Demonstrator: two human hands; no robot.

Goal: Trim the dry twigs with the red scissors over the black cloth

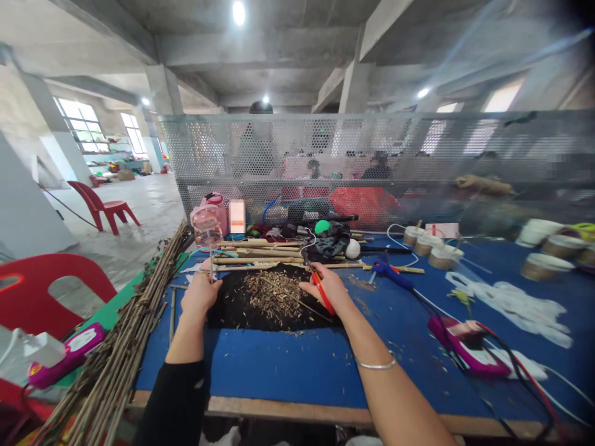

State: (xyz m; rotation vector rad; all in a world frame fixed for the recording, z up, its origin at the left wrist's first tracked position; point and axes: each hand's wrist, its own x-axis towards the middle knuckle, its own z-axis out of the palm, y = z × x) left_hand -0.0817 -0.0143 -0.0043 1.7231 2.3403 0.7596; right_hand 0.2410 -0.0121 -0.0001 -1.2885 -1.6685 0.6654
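Head view — right hand grips red-handled tool; left hand — grip unclear; chips between; bamboo sticks beyond.

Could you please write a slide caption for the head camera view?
Right hand holding a red-handled tool beside scattered brown pieces on a black sheet, atop a blue table.

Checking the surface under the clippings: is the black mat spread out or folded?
Spread out: the black mat lies across the blue tabletop, brown clippings heaped on it.
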